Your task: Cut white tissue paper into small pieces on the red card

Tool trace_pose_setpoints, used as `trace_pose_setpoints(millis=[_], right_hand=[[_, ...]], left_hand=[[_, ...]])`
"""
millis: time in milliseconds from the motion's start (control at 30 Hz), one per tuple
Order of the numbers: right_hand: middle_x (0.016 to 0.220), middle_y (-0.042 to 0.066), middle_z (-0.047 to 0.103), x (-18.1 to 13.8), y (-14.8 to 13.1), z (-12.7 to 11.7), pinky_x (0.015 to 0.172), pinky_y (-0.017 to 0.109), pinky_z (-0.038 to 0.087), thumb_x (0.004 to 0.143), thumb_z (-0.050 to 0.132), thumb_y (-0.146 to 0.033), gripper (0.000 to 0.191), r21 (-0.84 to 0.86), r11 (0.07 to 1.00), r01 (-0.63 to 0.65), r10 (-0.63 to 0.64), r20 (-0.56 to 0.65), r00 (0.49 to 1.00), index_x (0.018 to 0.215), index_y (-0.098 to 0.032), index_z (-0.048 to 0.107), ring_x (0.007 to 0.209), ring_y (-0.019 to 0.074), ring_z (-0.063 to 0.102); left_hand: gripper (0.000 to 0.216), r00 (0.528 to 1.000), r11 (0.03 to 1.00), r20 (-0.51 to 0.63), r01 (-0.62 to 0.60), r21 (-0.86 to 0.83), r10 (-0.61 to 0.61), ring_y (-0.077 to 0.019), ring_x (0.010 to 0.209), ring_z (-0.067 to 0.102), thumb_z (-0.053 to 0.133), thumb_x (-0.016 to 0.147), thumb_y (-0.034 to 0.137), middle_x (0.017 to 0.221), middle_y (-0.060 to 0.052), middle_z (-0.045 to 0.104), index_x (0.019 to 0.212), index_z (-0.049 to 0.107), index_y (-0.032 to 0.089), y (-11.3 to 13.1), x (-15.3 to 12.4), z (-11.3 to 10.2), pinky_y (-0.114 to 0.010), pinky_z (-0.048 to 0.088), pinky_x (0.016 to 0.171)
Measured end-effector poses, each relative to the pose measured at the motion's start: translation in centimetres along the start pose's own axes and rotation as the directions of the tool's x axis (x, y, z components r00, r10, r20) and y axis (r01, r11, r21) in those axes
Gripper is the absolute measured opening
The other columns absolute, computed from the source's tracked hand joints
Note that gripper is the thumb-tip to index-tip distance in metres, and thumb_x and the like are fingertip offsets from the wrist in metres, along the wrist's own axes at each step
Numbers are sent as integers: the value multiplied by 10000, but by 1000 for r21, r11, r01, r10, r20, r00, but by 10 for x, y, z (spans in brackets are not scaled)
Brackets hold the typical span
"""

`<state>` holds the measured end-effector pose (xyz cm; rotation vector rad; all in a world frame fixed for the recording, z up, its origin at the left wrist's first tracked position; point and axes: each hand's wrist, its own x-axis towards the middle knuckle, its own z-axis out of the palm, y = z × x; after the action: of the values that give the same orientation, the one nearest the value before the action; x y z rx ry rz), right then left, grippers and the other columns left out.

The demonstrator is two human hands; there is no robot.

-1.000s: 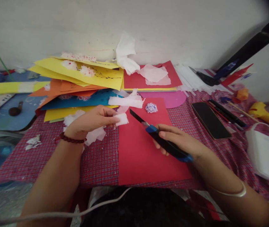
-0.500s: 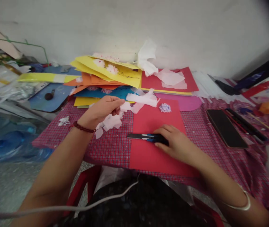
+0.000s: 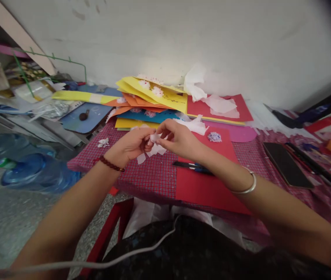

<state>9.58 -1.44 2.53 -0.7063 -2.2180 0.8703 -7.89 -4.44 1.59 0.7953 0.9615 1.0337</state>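
Note:
My left hand and my right hand meet above the checked tablecloth, both pinching a small piece of white tissue paper. More white tissue scraps hang or lie just below it. The blue utility knife lies on the red paper sheet, under my right forearm, with its blade out to the left. A small white and blue paper flower rests at the far end of the red sheet.
A pile of coloured paper sheets and crumpled tissue lies against the wall. A black phone and pens sit at the right. Water bottles lie on the floor at left. A white cable crosses my lap.
My right hand laid the knife down on the red sheet, then moved up left to join my left hand on the tissue piece. The view swung left.

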Motion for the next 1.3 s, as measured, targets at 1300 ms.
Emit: trace_pose_setpoints(millis=[1300], right_hand=[[722,-19,589,37,42,16,708,311,482,815,614,-364,157,438,843,-313,364,-34,931,829,-220,553,676,121,568]], left_hand=[[93,974,984,144,-168,-49,174,-92,503,566,631,711,126,580,13,621,709,548,168,-2,47,-31,-238,444,550]])
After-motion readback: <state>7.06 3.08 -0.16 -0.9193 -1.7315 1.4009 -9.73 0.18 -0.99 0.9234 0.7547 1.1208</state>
